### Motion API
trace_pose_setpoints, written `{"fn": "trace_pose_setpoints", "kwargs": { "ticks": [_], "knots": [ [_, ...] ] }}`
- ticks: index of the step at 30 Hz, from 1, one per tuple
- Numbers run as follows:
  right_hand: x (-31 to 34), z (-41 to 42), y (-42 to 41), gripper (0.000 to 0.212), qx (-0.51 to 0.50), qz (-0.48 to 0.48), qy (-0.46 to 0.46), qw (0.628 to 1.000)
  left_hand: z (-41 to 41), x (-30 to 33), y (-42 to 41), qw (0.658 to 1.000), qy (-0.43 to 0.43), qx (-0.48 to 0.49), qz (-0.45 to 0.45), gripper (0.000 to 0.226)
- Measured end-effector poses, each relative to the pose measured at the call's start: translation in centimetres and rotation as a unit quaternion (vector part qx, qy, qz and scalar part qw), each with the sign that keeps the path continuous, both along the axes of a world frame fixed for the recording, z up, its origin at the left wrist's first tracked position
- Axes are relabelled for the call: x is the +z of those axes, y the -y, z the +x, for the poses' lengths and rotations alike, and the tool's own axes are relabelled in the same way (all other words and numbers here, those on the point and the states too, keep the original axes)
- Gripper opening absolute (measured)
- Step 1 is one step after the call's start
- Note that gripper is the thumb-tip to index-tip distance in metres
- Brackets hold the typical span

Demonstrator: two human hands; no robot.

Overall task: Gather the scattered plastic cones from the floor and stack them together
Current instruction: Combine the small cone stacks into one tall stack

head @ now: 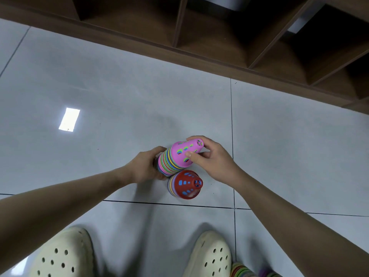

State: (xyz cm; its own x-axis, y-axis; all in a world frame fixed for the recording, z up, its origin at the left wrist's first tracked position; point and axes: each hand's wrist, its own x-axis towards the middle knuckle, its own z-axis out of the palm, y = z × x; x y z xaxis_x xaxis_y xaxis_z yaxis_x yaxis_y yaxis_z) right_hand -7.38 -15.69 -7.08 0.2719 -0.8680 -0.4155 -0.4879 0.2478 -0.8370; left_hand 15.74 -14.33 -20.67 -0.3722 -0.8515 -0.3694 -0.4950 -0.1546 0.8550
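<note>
Standing over the grey tiled floor (pixel 119 92) in cream perforated clogs (pixel 207 254), w/ a few more striped cone rims (pixel 242 269) just beside the right shoe at the bottom edge, the person leans both arms down to two stacks. Nearest is a short stack topped by a red plastic cone (pixel 186 183) w/ blue cut-outs, standing on the floor, untouched. Touching it on the far side is a taller, tilted stack of multicoloured rims capped by a pink plastic cone (pixel 183 154) w/ small slots & a round vent at the tip. Left hand (pixel 146 166) wraps the tall stack's base, fingers curled round it; right hand (pixel 209 156) pinches the pink cone near its tip. Risk, imo: the lean plus a one-sided pull could slip the nested cones apart or knock the red stack over. Beyond, a brown wooden shelf unit (pixel 219 37) lines the wall.
</note>
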Motion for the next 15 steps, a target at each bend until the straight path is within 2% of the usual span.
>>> {"fn": "trace_pose_setpoints", "kwargs": {
  "ticks": [6, 11, 15],
  "knots": [
    [-0.9, 0.4, 0.6, 0.024, -0.074, 0.021, 0.037, 0.996, -0.8, 0.8, 0.5, 0.998, 0.023, 0.026, 0.050, 0.078],
    [1.4, 0.7, 0.4, 0.030, -0.106, 0.000, 0.089, 0.990, -0.5, 4.3, 1.9, 0.997, 0.066, 0.037, 0.007, 0.076],
    [6.6, 1.1, 0.1, 0.029, -0.127, -0.064, 0.126, 0.982, 0.3, 10.6, 2.6, 0.995, 0.061, 0.051, -0.064, 0.070]
  ]
}}
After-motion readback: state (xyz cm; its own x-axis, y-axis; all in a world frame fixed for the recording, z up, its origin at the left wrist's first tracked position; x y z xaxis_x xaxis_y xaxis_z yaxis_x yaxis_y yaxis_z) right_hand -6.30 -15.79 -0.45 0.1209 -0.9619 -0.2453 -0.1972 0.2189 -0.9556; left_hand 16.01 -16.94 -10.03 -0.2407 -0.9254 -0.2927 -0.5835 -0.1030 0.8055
